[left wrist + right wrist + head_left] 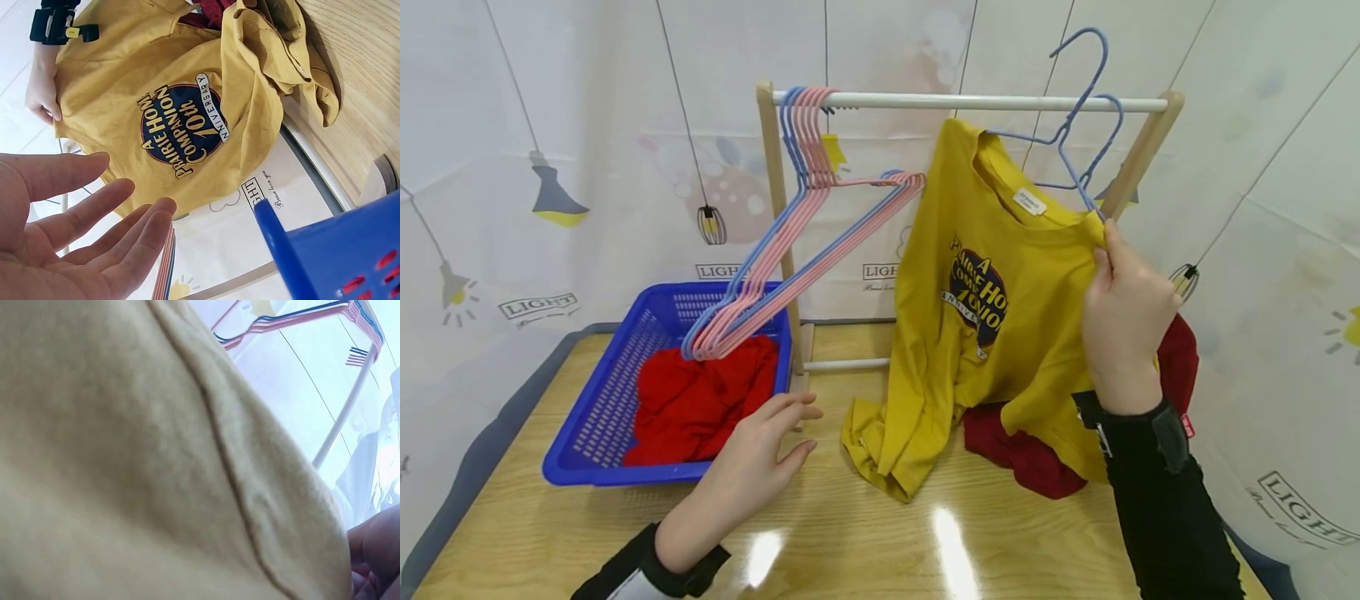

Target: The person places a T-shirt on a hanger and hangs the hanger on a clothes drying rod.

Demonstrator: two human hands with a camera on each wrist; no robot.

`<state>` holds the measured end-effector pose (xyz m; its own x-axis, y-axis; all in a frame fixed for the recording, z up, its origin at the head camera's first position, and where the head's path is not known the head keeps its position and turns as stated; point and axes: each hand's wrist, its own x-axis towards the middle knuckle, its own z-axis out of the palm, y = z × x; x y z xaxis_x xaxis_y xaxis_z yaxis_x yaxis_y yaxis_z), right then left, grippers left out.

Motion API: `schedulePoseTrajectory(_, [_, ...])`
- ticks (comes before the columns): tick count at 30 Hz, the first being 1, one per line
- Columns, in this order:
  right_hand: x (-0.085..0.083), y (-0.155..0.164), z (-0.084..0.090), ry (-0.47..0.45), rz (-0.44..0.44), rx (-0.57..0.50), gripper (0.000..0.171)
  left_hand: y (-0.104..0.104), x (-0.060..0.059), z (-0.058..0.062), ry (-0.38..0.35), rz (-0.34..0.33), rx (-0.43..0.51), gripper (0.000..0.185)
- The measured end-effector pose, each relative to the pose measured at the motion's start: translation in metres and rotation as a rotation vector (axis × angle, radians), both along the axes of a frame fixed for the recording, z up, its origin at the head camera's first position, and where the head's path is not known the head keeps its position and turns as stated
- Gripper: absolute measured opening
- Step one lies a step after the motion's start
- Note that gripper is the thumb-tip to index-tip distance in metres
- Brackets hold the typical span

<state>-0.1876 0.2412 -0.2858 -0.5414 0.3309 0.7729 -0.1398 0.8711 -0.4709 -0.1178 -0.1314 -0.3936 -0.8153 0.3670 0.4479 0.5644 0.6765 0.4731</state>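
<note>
A yellow T-shirt (992,333) with a dark round print (182,132) hangs from a blue wire hanger (1078,125) beside the rack's white bar (970,102); its hem lies crumpled on the table. My right hand (1123,312) pinches the shirt's shoulder and the hanger's end together. Yellow cloth (125,456) fills the right wrist view. My left hand (760,454) hovers open above the table, fingers spread, between the blue basket (598,417) and the shirt, holding nothing.
Several pink and blue hangers (805,250) hang at the bar's left end over the basket, which holds red clothing (700,400). A dark red garment (1037,458) lies behind the yellow shirt. The wooden table (865,533) is walled by printed white sheets.
</note>
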Motion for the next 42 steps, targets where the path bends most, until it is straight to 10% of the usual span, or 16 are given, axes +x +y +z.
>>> schedulePoseTrajectory(22, [-0.001,-0.002,-0.027,-0.224,-0.044,0.078,0.041,-0.003,0.002,-0.005,0.025,0.039,0.013,0.026])
schedulePoseTrajectory(31, [0.007,-0.007,-0.031,-0.167,-0.096,0.092,0.044,-0.008,0.004,-0.015,0.070,0.103,0.078,0.020])
schedulePoseTrajectory(42, [0.005,-0.039,-0.033,-0.030,0.044,0.153,0.051,-0.028,0.010,-0.027,0.082,0.247,0.154,0.024])
